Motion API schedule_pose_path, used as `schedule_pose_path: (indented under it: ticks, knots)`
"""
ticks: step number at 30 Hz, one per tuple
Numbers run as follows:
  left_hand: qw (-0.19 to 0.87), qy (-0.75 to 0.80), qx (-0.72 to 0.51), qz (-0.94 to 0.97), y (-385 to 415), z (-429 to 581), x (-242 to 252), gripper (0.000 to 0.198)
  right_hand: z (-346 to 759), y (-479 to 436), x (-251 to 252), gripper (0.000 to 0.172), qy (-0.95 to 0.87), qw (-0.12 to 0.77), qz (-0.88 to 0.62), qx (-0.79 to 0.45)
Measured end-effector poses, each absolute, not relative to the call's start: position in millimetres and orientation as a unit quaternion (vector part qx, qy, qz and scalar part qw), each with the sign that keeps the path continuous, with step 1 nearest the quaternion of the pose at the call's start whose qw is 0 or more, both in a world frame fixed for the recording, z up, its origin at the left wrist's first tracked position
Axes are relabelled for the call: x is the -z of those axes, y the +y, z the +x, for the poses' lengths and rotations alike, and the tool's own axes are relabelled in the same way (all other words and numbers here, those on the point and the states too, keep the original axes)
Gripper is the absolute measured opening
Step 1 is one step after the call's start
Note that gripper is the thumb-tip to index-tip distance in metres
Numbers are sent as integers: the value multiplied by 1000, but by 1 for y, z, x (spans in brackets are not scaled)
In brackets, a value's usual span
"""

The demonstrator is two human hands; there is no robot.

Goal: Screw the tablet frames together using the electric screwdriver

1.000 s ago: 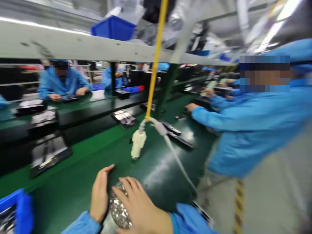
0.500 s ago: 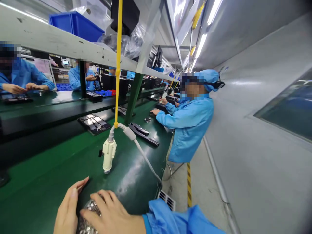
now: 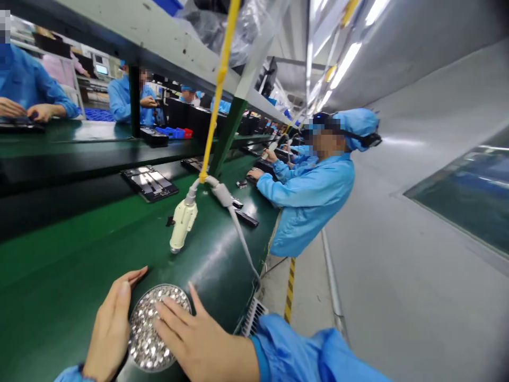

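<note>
One long green conveyor belt [image 3: 79, 249] runs from the near edge into the far middle. At its right side, farther off, a co-worker in a blue smock [image 3: 314, 196] leans over it. A flat black tray [image 3: 149, 183] with pale rectangular parts in its compartments lies on the far left of the belt. A cream electric screwdriver [image 3: 182, 225] hangs tilted over the belt on a yellow cord [image 3: 217, 90]. Near the bottom edge, a round dish [image 3: 143, 310] sits on the belt, filled with small shiny metal pieces. The left hand [image 3: 111, 323], flat and open, cups its left rim; the right hand [image 3: 199, 339] rests spread fingers on the pieces, gripping nothing.
</note>
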State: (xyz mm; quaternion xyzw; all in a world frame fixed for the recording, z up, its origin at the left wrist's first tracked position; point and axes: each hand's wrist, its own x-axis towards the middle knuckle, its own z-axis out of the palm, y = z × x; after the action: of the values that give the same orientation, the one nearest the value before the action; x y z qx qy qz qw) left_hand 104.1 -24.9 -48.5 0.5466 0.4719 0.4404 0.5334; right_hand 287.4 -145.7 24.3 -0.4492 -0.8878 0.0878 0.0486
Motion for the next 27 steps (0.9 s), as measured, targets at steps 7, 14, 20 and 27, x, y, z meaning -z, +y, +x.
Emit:
schedule_pose_path:
  ticks: [7, 14, 20, 27]
  knots:
    - [519, 443, -450, 576, -39, 115, 32, 71, 290, -142, -6, 96, -890, 68, -431, -133]
    - [526, 404, -371, 649, -45, 116, 17, 63, 300, -149, -4, 98, -921, 44, -376, -90]
    - [533, 389, -372, 653, -47, 117, 19, 60, 307, -152, -2, 87, -912, 42, -406, -44]
    - [519, 397, -388, 651, -47, 119, 18, 49, 304, -154, -3, 89, -932, 46, -355, -54]
